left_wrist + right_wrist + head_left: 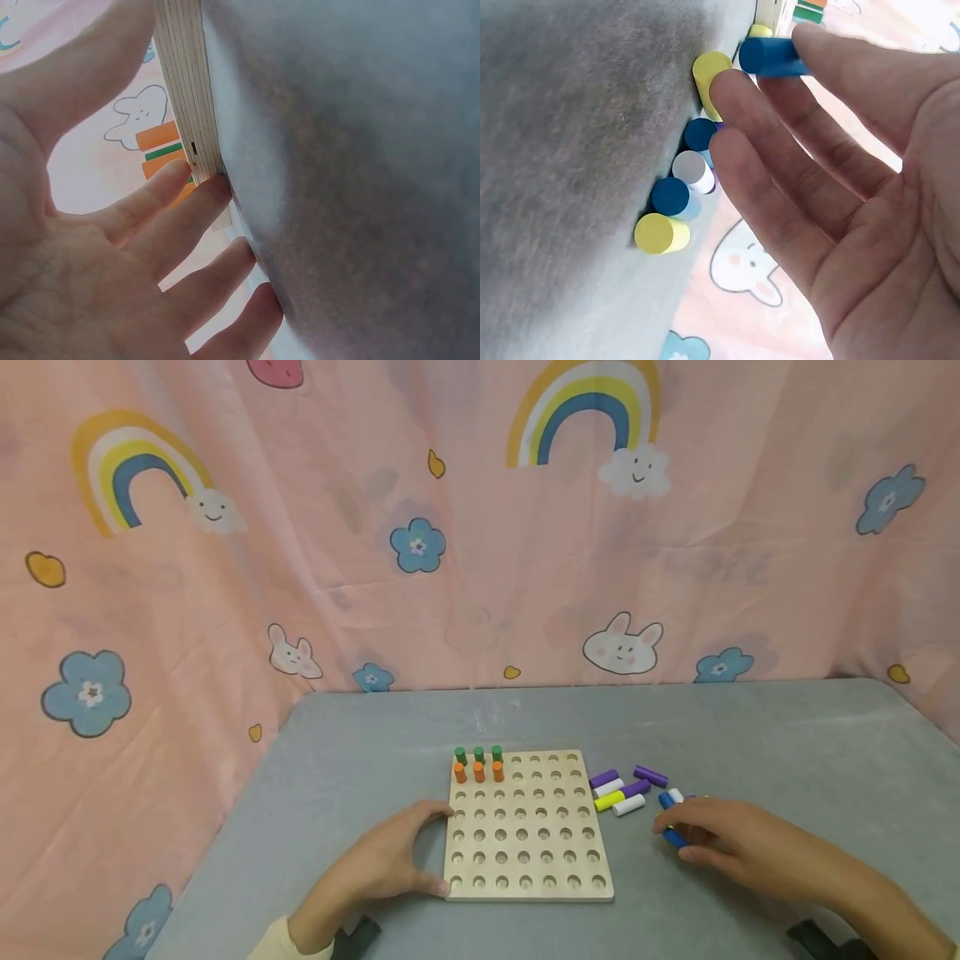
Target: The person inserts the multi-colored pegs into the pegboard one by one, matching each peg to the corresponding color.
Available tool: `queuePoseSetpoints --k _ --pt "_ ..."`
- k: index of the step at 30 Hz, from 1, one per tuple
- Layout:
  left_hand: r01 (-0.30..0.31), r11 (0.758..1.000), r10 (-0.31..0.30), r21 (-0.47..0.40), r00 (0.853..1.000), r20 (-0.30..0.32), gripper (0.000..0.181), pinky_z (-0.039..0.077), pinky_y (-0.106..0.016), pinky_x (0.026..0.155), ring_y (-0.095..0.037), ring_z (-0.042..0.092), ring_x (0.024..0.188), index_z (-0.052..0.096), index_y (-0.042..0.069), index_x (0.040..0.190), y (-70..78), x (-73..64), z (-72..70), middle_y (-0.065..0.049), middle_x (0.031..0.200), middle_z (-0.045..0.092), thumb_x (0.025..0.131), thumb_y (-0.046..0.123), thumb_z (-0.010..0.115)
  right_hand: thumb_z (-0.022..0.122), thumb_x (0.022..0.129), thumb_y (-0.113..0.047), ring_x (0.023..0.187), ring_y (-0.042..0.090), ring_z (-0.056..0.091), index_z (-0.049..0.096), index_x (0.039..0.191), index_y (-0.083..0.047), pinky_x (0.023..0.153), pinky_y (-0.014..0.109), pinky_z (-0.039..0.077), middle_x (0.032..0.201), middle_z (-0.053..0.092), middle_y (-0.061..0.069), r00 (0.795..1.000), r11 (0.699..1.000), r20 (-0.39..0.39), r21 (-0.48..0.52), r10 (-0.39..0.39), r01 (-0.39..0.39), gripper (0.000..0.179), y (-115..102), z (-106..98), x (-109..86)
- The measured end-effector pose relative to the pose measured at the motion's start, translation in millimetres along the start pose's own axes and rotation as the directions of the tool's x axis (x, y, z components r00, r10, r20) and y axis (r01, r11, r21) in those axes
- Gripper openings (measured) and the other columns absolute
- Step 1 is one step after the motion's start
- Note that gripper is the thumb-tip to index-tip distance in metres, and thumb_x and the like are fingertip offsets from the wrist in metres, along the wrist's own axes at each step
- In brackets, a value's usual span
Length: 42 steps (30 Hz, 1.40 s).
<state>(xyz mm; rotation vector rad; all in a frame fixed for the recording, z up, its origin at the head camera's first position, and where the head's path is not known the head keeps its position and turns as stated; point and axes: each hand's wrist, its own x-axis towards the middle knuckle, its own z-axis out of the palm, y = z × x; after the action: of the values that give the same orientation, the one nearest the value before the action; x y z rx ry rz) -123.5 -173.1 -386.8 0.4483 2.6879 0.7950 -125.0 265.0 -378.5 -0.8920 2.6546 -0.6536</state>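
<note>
A square wooden pegboard [529, 824] with rows of round holes lies on the table. Three green pegs [478, 755] stand in its far row at the left, and three orange pegs [478, 772] in the row nearer. My left hand [382, 857] touches the board's left edge, thumb at the near corner and fingertips farther up; the left wrist view shows the fingers extended along the board's side [187, 82]. Right of the board, my right hand [750, 843] pinches a blue peg [772, 57] between thumb and fingers, just over loose pegs partly hidden by the hand.
Beside the board's right edge lie loose purple pegs [650, 776], white pegs [629, 805] and a yellow peg [609, 802]. More blue pegs [671, 196] and yellow pegs [657, 233] lie below my right hand. Behind the grey table [360, 735] hangs a pink patterned curtain [480, 593].
</note>
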Motion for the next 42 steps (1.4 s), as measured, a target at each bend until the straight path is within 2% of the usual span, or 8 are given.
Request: queuePoseSetpoints --k 4,9,17,21,28,34,42 --pt "0.001 1.000 -0.001 -0.001 1.000 0.002 0.090 0.038 -0.058 0.112 -0.034 0.046 0.140 0.052 0.020 0.138 0.3 0.8 -0.1 -0.007 0.147 0.053 0.060 0.038 0.094 0.064 0.095 -0.042 0.088 -0.009 0.053 0.063 0.116 -0.033 0.074 0.022 0.053 0.104 0.063 -0.022 1.000 1.000 -0.002 -0.013 -0.004 0.004 0.023 -4.7 -2.5 4.3" --pt "0.008 1.000 -0.008 -0.005 1.000 0.002 0.091 0.038 -0.059 0.113 -0.034 0.046 0.140 0.052 0.021 0.138 0.3 0.9 0.5 -0.006 0.147 0.053 0.059 0.039 0.094 0.067 0.094 -0.036 0.086 -0.009 0.054 0.064 0.113 -0.033 0.074 0.024 0.054 0.101 0.064 -0.023 1.000 0.999 -0.014 -0.040 -0.021 0.021 0.020 -12.6 -5.5 10.7" --pt "0.008 1.000 -0.008 -0.005 1.000 0.003 0.091 0.038 -0.058 0.113 -0.034 0.046 0.140 0.052 0.020 0.138 0.2 0.4 0.8 -0.007 0.147 0.053 0.060 0.039 0.094 0.069 0.093 -0.035 0.082 -0.007 0.052 0.065 0.115 -0.029 0.066 0.022 0.050 0.095 0.061 -0.024 0.997 0.997 -0.062 -0.068 -0.052 0.048 0.023 -28.7 -10.2 24.9" --pt "0.001 1.000 -0.001 0.001 1.000 -0.003 0.090 0.039 -0.057 0.112 -0.033 0.047 0.139 0.052 0.020 0.137 -0.2 -0.2 0.6 -0.006 0.146 0.054 0.060 0.038 0.094 0.068 0.094 -0.036 0.080 -0.006 0.053 0.066 0.114 -0.030 0.065 0.020 0.048 0.095 0.063 -0.023 0.998 0.998 -0.057 -0.046 -0.032 0.029 0.021 -43.5 -14.8 39.4" --pt "-0.009 1.000 0.009 0.001 1.000 -0.005 0.093 0.039 -0.057 0.112 -0.034 0.047 0.139 0.050 0.018 0.139 -1.1 -0.8 1.7 -0.008 0.147 0.053 0.060 0.040 0.094 0.069 0.094 -0.032 0.089 -0.006 0.059 0.068 0.113 -0.028 0.075 0.027 0.054 0.101 0.067 -0.022 0.992 0.996 -0.092 -0.050 -0.081 0.077 0.020 -66.0 -15.2 67.8" --pt "-0.011 1.000 0.011 0.001 1.000 -0.004 0.093 0.039 -0.057 0.112 -0.033 0.047 0.139 0.050 0.017 0.139 -0.9 -1.6 1.6 -0.008 0.147 0.053 0.060 0.040 0.094 0.069 0.094 -0.029 0.084 -0.003 0.058 0.070 0.113 -0.024 0.071 0.023 0.052 0.100 0.068 -0.018 0.988 0.991 -0.096 -0.069 -0.124 0.117 0.020 -85.8 -9.3 97.9" --pt "0.001 1.000 -0.001 -0.005 1.000 -0.008 0.093 0.038 -0.057 0.113 -0.034 0.047 0.139 0.050 0.018 0.139 0.7 -2.5 1.5 -0.008 0.147 0.053 0.060 0.039 0.094 0.072 0.092 -0.030 0.086 0.003 0.065 0.070 0.109 -0.022 0.072 0.025 0.052 0.095 0.071 -0.014 0.983 0.998 -0.173 -0.009 -0.060 0.059 0.019 -101.8 7.5 131.5"
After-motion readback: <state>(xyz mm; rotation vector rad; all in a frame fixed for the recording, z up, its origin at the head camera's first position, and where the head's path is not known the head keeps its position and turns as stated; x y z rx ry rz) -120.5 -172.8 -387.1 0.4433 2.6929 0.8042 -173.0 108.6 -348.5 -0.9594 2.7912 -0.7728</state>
